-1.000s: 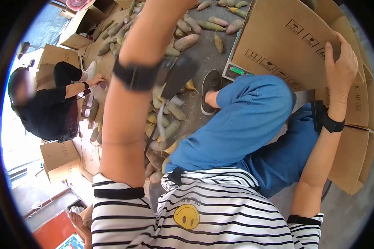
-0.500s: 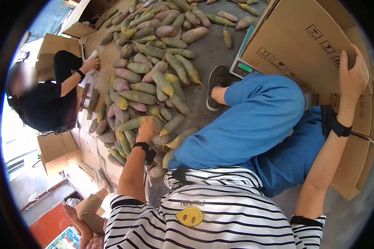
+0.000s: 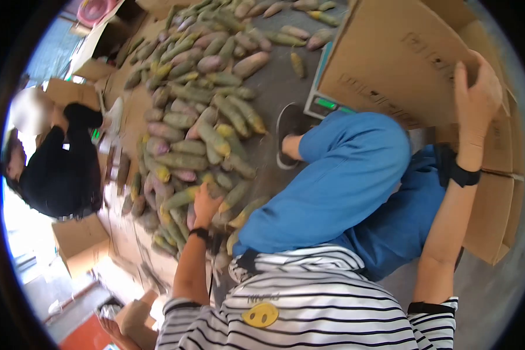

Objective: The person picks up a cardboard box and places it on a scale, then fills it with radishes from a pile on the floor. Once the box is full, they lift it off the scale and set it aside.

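My left hand (image 3: 207, 207) is down in a large pile of green and purple radishes (image 3: 181, 160). Its fingers curl around the end of a greyish radish (image 3: 216, 189), partly hidden under them. Beside the fingertips lies a yellow-green radish (image 3: 179, 199). My right hand (image 3: 478, 93) grips the upper edge of a big cardboard box (image 3: 391, 55), with the thumb on the outer face and the fingers over the rim. The box rests on a scale (image 3: 319, 105) with a lit green display. I cannot see into the bottom of the box.
More cardboard boxes (image 3: 493, 219) stand behind my right arm. My bent knee (image 3: 385, 140) lies between the pile and the box. Across the pile a person in black (image 3: 64, 169) sits near another box (image 3: 81, 239). Another person's arm (image 3: 114, 332) shows at lower left.
The view has shifted, so the pile and box sit further left. My left hand has moved slightly right among the radishes. The person in black has lifted a hand from near the foot toward the head.
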Action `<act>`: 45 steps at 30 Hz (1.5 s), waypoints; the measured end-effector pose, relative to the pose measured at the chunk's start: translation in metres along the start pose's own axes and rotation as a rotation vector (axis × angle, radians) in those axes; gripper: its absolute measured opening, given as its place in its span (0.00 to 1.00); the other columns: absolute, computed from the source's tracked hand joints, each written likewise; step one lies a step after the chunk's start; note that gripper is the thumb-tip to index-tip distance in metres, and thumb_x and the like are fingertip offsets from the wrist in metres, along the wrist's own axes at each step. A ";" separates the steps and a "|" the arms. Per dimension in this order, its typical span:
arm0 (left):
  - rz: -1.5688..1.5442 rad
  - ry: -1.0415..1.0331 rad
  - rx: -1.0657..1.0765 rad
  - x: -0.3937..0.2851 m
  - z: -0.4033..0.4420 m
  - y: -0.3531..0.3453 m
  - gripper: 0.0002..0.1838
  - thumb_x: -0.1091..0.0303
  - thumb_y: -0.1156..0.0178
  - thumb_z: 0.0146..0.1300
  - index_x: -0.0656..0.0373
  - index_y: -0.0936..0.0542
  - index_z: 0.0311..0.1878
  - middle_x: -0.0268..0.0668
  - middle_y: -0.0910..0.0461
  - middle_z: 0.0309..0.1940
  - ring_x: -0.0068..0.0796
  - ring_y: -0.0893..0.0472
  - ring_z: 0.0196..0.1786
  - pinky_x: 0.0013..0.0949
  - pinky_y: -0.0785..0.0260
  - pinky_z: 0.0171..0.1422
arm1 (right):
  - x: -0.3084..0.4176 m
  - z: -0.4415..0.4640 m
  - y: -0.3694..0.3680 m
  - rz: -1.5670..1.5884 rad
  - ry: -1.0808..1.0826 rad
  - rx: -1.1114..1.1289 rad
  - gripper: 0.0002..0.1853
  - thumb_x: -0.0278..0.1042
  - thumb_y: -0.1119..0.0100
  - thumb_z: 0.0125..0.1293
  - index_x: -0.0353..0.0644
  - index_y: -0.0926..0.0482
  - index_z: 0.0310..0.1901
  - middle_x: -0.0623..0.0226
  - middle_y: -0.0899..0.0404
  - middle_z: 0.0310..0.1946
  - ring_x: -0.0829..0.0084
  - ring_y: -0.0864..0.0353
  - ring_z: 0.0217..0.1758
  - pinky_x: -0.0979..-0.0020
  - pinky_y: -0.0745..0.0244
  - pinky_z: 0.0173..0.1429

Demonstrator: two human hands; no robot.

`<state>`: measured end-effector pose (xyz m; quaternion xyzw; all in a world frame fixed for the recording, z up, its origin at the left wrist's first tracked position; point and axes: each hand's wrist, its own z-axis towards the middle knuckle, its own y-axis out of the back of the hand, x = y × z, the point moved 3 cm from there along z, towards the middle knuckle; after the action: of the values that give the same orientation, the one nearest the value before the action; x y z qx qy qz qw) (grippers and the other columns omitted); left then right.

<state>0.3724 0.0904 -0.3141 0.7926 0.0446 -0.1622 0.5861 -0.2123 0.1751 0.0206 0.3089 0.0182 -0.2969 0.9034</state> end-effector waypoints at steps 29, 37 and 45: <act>-0.183 -1.169 0.041 -0.435 -0.006 0.193 0.30 0.65 0.37 0.55 0.67 0.32 0.59 0.51 0.31 0.58 0.47 0.33 0.63 0.40 0.43 0.68 | 0.000 -0.003 0.028 0.393 -0.129 -0.066 0.16 0.31 0.43 0.52 0.39 0.27 0.45 0.58 0.26 0.40 0.59 0.29 0.50 0.56 0.39 0.62; -0.241 -0.871 0.022 -0.382 -0.018 0.187 0.37 0.59 0.37 0.55 0.64 0.39 0.66 0.51 0.35 0.62 0.46 0.36 0.66 0.40 0.47 0.70 | -0.002 -0.005 0.029 0.439 -0.124 -0.139 0.18 0.32 0.41 0.51 0.38 0.28 0.44 0.57 0.26 0.40 0.59 0.29 0.50 0.57 0.40 0.63; -0.305 -0.782 -0.065 -0.356 -0.002 0.185 0.38 0.57 0.36 0.54 0.62 0.38 0.65 0.51 0.34 0.61 0.47 0.34 0.64 0.42 0.45 0.69 | -0.001 -0.006 0.032 0.441 -0.157 -0.209 0.20 0.32 0.41 0.52 0.37 0.27 0.48 0.55 0.27 0.47 0.58 0.30 0.54 0.57 0.40 0.64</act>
<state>0.0851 0.0779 -0.0338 0.6368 -0.0593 -0.5342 0.5528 -0.1944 0.1991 0.0337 0.1864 -0.0892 -0.1124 0.9719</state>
